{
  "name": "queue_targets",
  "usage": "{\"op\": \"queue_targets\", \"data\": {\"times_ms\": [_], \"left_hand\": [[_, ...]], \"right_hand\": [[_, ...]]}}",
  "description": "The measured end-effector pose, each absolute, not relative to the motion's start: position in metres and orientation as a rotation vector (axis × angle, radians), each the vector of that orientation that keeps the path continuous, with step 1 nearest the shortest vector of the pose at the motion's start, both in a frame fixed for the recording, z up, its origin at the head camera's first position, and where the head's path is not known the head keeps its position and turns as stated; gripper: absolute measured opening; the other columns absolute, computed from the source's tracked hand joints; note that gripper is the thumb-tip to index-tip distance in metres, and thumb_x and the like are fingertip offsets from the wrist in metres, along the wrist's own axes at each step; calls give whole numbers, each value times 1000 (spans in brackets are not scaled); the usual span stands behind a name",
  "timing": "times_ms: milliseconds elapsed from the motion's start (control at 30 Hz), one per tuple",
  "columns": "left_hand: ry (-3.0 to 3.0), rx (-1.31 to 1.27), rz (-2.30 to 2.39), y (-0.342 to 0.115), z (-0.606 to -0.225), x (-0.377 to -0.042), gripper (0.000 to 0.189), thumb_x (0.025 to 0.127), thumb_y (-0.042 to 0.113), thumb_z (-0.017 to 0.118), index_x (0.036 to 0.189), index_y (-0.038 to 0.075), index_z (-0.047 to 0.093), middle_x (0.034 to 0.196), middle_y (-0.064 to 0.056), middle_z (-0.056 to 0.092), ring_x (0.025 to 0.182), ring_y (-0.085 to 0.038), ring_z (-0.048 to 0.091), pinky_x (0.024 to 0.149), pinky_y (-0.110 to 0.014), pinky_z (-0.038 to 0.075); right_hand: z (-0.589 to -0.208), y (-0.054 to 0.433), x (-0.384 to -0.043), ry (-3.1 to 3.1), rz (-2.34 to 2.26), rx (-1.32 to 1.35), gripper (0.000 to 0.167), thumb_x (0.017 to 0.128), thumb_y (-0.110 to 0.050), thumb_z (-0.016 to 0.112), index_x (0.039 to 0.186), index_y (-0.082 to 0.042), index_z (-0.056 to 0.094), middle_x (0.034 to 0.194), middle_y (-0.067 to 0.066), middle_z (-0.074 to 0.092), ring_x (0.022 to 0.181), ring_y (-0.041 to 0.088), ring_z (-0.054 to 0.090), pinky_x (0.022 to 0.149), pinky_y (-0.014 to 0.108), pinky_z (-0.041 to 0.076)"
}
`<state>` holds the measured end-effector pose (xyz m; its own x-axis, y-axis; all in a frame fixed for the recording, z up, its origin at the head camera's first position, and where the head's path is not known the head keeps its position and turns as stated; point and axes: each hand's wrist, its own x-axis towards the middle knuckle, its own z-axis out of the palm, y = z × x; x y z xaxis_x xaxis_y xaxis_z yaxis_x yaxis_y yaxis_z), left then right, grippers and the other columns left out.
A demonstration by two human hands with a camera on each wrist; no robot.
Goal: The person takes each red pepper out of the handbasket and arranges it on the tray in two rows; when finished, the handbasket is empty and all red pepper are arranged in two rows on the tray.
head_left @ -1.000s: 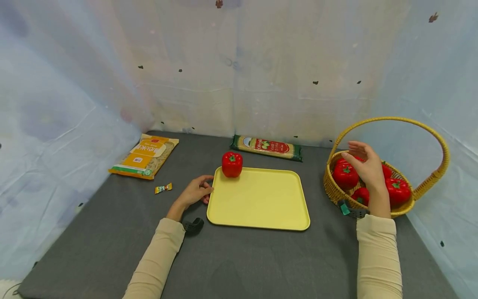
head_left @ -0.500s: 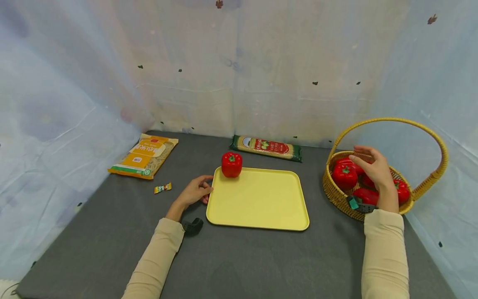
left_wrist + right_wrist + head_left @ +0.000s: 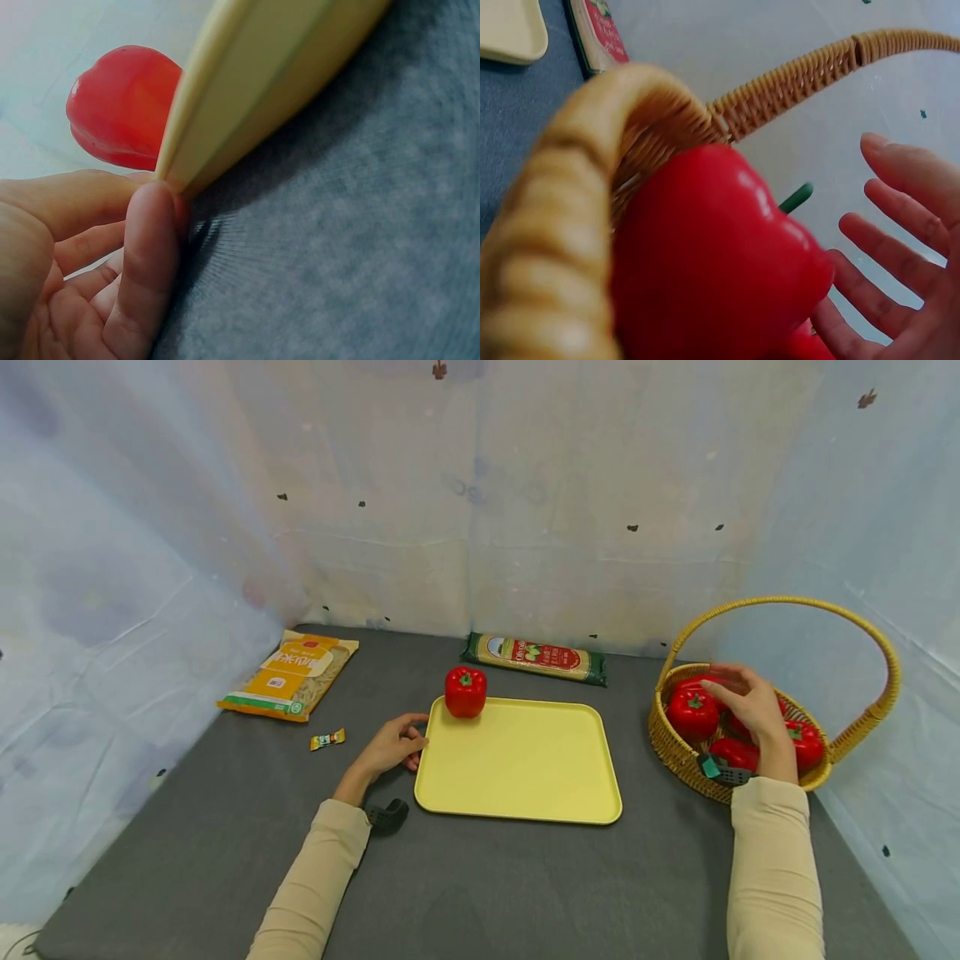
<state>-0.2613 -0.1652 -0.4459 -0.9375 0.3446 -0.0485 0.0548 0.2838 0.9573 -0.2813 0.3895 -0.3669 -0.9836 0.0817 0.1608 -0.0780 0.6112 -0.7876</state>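
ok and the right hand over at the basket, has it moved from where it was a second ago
Yes: in the head view, the right hand has shifted slightly rightward against the basket.

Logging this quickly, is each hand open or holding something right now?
Left hand: holding the yellow tray by its edge.
Right hand: open, over the basket.
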Motion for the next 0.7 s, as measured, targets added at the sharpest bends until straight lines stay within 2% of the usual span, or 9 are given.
{"op": "queue_targets", "data": {"times_ms": [67, 133, 200, 267, 433, 500, 567, 700], "left_hand": [[2306, 368, 1706, -165, -446, -262, 52, 92, 3, 56, 138, -6, 36, 87, -22, 55, 59, -20, 59, 54, -33, 55], [2307, 366, 1705, -166, -446, -262, 52, 92, 3, 56, 138, -6, 36, 87, -22, 55, 59, -20, 59, 54, -33, 55], [2309, 364, 1707, -166, -446, -262, 51, 91, 3, 57, 138, -6, 36, 87, -21, 56, 58, -20, 59, 54, -32, 55], [2309, 361, 1708, -166, -446, -263, 51, 91, 3, 57, 137, -6, 36, 87, -20, 56, 58, -20, 59, 54, -31, 54], [2306, 354, 1706, -165, -446, -263, 51, 91, 3, 57, 137, -6, 36, 87, -19, 56, 58, -19, 59, 54, -31, 54], [2307, 351, 1704, -165, -445, -263, 51, 91, 3, 57, 137, -6, 36, 87, -19, 56, 58, -20, 59, 54, -31, 54], [2306, 352, 1706, -165, -445, -262, 51, 91, 3, 57, 137, -6, 36, 87, -20, 56, 58, -20, 59, 54, -31, 54], [2306, 352, 1712, -165, -445, -262, 51, 91, 2, 57, 137, -7, 36, 87, -20, 56, 58, -19, 59, 53, -31, 54]], "right_hand": [[-369, 391, -282, -2683, 1305, -23, 65, 89, -41, 60, 140, -6, 39, 135, 16, 41, 119, 27, 45, 86, 26, 42], [-371, 393, -282, -2708, 1298, -35, 66, 89, -42, 59, 140, -6, 39, 137, 18, 38, 123, 36, 39, 89, 32, 42], [-373, 394, -281, -2733, 1300, -52, 67, 89, -44, 59, 140, -6, 39, 137, 18, 38, 122, 34, 40, 90, 33, 42], [-375, 396, -281, -2754, 1319, -63, 69, 89, -45, 58, 141, -6, 37, 138, 19, 37, 122, 34, 39, 94, 40, 41], [-381, 400, -283, -2801, 1345, -47, 73, 88, -46, 59, 142, -3, 35, 138, 22, 38, 111, 13, 46, 86, 19, 44], [-382, 402, -283, -2827, 1308, -24, 72, 88, -46, 60, 141, -3, 36, 136, 22, 41, 105, 6, 45, 74, 8, 40], [-383, 402, -284, -2857, 1282, -11, 72, 88, -46, 60, 140, -2, 36, 136, 23, 41, 105, 10, 46, 73, 9, 41], [-381, 401, -284, -2934, 1246, 22, 74, 89, -46, 59, 142, -2, 33, 137, 25, 40, 116, 30, 41, 75, 15, 42]]}}
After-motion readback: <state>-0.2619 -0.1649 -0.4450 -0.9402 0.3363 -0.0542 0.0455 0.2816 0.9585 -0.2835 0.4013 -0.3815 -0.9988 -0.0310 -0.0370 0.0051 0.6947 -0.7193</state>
